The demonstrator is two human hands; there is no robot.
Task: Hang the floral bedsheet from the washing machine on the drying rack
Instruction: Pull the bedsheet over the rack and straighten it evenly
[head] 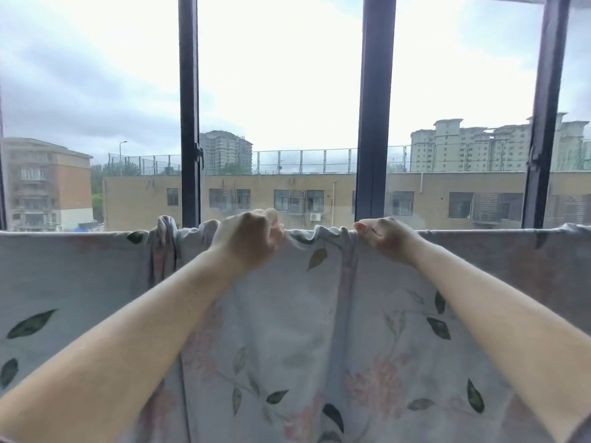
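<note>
The floral bedsheet (287, 330) hangs across the whole lower half of the view, its top edge running from 9 to 3 o'clock. The left hand (248, 239) and the right hand (385, 239) each hold this bunched edge in closed fingers, near the centre, before the window frame (189, 107).

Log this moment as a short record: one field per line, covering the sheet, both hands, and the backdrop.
sheet: floral bedsheet draped over a horizontal line, hanging down toward the camera
top edge: bunched into folds left of the hands, flatter at far right
left hand: closed on the top edge
right hand: pinching the top edge
rack: hidden under the fabric
backdrop: window frames, buildings, overcast sky
</note>
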